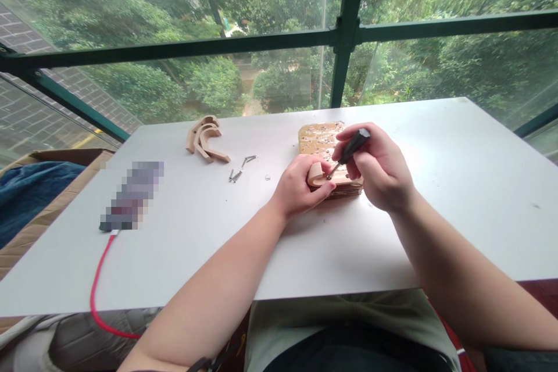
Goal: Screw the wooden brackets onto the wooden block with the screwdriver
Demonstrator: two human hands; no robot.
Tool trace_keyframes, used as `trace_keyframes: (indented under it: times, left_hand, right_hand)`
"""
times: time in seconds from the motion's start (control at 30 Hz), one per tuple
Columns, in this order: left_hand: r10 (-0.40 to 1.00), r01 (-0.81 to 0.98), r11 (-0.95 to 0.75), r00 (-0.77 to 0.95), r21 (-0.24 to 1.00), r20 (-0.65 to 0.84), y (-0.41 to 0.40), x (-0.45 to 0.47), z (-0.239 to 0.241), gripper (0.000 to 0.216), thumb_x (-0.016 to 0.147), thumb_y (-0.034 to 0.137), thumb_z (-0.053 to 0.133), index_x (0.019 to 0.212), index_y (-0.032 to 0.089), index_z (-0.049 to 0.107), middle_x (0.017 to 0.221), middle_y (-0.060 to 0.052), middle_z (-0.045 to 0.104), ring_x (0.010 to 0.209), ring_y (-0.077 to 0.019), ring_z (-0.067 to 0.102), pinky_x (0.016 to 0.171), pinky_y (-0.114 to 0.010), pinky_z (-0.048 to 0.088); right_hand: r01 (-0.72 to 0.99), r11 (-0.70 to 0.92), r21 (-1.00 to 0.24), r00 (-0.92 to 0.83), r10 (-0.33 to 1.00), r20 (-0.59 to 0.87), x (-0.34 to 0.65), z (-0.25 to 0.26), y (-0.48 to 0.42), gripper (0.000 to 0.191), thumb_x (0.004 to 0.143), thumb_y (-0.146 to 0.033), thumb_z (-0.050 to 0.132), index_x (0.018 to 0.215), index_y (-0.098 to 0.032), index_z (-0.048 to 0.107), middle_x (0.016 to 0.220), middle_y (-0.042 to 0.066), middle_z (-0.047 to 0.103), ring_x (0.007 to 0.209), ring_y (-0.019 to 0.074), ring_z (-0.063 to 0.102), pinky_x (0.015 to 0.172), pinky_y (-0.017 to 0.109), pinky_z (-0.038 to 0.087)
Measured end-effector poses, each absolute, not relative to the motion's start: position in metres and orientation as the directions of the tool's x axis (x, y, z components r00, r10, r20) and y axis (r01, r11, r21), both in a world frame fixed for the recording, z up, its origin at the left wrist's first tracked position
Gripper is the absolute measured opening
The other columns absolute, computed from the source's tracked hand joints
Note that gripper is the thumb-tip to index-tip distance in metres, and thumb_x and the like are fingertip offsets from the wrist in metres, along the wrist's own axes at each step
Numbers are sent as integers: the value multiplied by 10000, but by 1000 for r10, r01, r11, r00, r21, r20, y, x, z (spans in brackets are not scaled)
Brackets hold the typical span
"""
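My right hand (378, 165) is closed round the black handle of a screwdriver (357, 144), which tilts down to the left. Its tip meets a small dark spot, perhaps a screw head, on a curved wooden hook (317, 175). With fingers and thumb wrapped round the hook's bent end, my left hand (300, 183) grips it against a layered cardboard block (320, 135). Holes and torn patches mark the block's tan top. Part of the hook is covered by my fingers. Left of the block lie several loose screws (236, 176) and more wooden hooks (207, 139).
A white table (457, 203) carries everything. At its left lies a blurred-out phone-like object (133, 195) with a red cable (96, 279) hanging over the front edge. A cardboard box (93, 158) with blue cloth stands beyond the left edge. Green-framed windows (344, 29) rise behind.
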State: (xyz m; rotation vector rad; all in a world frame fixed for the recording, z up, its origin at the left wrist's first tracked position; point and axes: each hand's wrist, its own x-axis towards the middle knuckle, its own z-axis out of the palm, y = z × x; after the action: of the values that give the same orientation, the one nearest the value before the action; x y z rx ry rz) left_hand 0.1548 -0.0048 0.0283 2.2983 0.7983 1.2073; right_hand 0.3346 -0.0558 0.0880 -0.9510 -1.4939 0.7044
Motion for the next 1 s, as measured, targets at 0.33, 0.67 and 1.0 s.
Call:
trace_keyframes:
  times: [0.33, 0.67, 1.0]
  left_hand:
    - [674, 303, -731, 461, 611, 577, -5, 155, 29, 290, 814, 346, 764, 1039, 222, 629, 1016, -41, 708, 973, -200, 665, 880, -345, 543]
    - [680, 337, -730, 446, 595, 582, -5, 155, 29, 285, 807, 340, 769, 1027, 229, 626, 970, -25, 685, 893, -183, 649, 823, -319, 539]
    - [674, 318, -734, 446, 600, 588, -6, 155, 29, 280, 810, 336, 769, 1026, 235, 624, 996, -26, 687, 908, -181, 658, 834, -321, 546]
  right_hand:
    - [217, 495, -842, 44, 856, 515, 335, 82, -50, 124, 919, -279, 648, 998, -261, 554, 877, 15, 623, 771, 171, 628, 609, 313, 497]
    - [346, 509, -788, 104, 814, 572, 334, 77, -49, 332, 821, -434, 789, 907, -268, 514, 804, -2, 566, 665, 154, 560, 570, 314, 480]
    - [191, 506, -841, -7, 858, 514, 332, 80, -54, 328, 939, -264, 614, 1245, -294, 498, 908, 13, 670, 713, 158, 655, 605, 307, 516]
